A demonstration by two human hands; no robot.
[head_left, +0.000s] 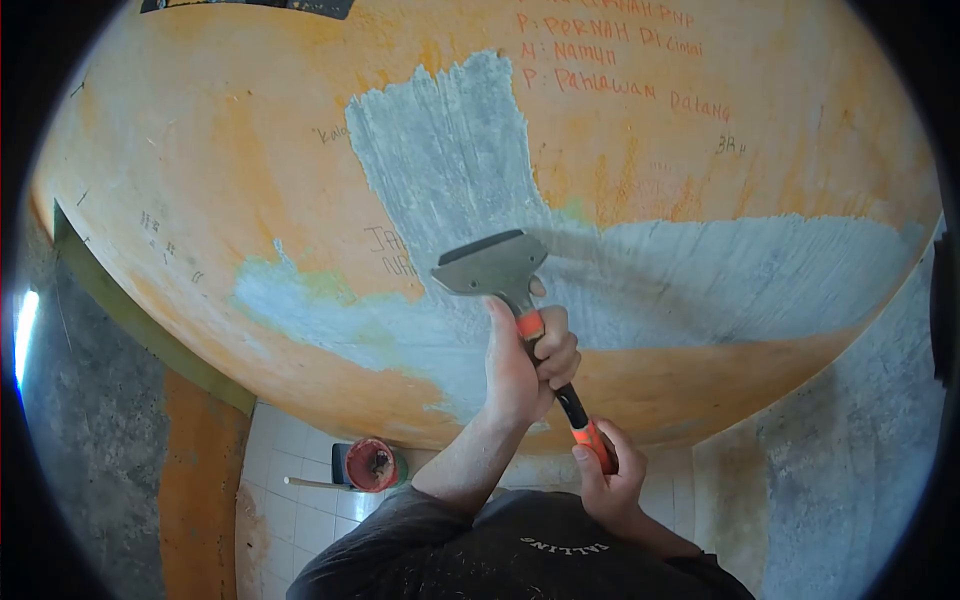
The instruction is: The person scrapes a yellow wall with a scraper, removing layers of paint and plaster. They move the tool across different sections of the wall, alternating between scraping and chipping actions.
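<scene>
A long-handled scraper (492, 268) with a wide grey metal head lies at the lower part of a bare grey strip (440, 150) on the orange wall. My left hand (525, 360) is wrapped round the upper handle, just below the head by the orange collar. Lower down, my right hand (612, 470) holds the orange and black end of the handle. Whether the blade edge touches the wall is hard to tell. Ragged paint edges border the grey strip, which joins a wide grey-blue band (740, 280) on the right.
Red handwriting (620, 60) marks the upper wall. A red bucket (371, 465) stands on the tiled floor (290, 440) at lower left, beside a dark dustpan-like object with a pale stick (318, 484). Grey and orange side walls flank the view.
</scene>
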